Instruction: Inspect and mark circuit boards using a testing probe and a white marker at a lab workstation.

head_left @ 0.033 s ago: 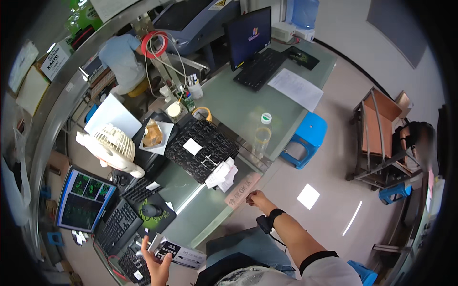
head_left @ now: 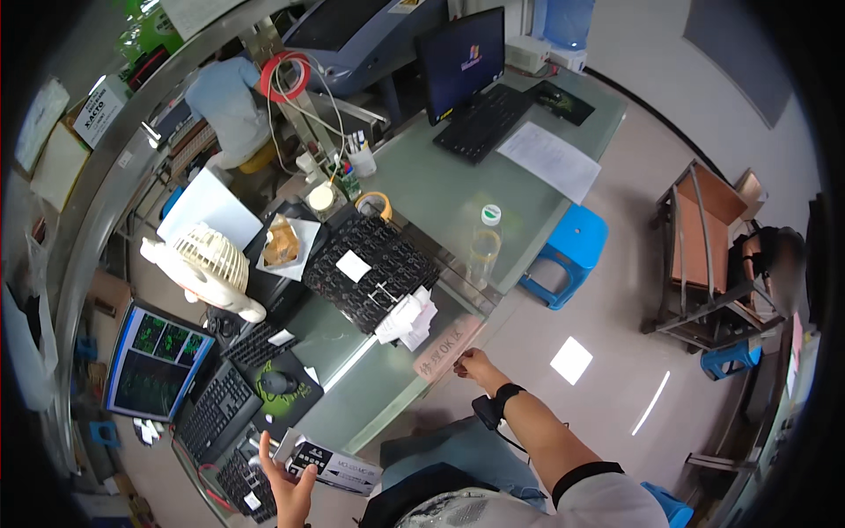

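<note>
My left hand [head_left: 289,489] is at the lower left, with a white-and-black printed cardboard box [head_left: 339,471] between its thumb and raised index finger. The box lies slanted near the desk's front edge. Over by the pink label strip [head_left: 447,348] on that edge, my right hand [head_left: 480,368] has its fingers pinched together. Anything small between those fingertips is too hard to make out. A dark band with a small black device [head_left: 486,412] is on my right wrist. Beyond the hands, a black rack of small parts [head_left: 370,273] sits on the desk with white paper slips [head_left: 407,319] at its near end.
The green desk [head_left: 422,189] holds a white fan [head_left: 207,268], a clear bottle [head_left: 483,251], a monitor [head_left: 462,62], keyboards and a mouse [head_left: 279,382]. A blue stool [head_left: 568,255] stands at its right side, a metal cart [head_left: 704,229] farther right. A person [head_left: 231,110] sits behind.
The view has shifted very slightly. Both hands and the box keep nearly the same position.
</note>
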`<state>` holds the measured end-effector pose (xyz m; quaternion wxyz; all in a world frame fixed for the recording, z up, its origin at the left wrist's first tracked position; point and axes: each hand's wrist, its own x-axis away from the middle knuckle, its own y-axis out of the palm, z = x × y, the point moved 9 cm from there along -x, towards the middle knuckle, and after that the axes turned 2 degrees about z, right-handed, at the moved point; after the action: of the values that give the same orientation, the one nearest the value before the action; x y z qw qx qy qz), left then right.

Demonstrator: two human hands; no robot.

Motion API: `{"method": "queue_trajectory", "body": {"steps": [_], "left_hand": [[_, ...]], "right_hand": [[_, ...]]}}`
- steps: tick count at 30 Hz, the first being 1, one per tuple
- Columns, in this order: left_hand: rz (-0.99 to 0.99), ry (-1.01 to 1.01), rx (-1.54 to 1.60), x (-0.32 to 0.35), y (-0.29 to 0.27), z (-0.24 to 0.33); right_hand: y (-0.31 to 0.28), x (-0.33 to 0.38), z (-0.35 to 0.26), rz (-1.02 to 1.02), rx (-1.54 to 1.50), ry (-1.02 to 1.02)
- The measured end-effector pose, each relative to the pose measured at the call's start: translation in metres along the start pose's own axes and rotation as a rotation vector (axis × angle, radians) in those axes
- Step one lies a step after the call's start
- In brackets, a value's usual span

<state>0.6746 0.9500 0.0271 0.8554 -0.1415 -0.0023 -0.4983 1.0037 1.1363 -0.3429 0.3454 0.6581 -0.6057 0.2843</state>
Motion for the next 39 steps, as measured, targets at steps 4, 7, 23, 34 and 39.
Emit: {"method": "queue_trajectory", "body": {"steps": [4, 7, 23, 34, 39], "left_hand": [[0.022, -0.129, 0.024, 0.024, 0.01, -0.016], [0.07, -0.253, 0.007, 0.041, 0.024, -0.037], [-0.003, -0.83, 0.244, 0.09, 0.106, -0.167], [0.011, -0.821, 0.725, 0.08, 0.238, -0.228], [0.238, -0.692, 0.827, 0.056, 0.257, -0.252]], "right_hand": [[-0.027, 0.019, 0.029, -0.043, 0.041, 0.054], [-0.069, 0.03, 0.063, -0.084, 0.099, 0.12], [-0.112, 0.053, 0.083, -0.143, 0.201, 0.191], [-0.111, 0.057, 0.078, -0.145, 0.177, 0.225], [-0.114, 0.053, 0.085, -0.131, 0.183, 0.242]]}}
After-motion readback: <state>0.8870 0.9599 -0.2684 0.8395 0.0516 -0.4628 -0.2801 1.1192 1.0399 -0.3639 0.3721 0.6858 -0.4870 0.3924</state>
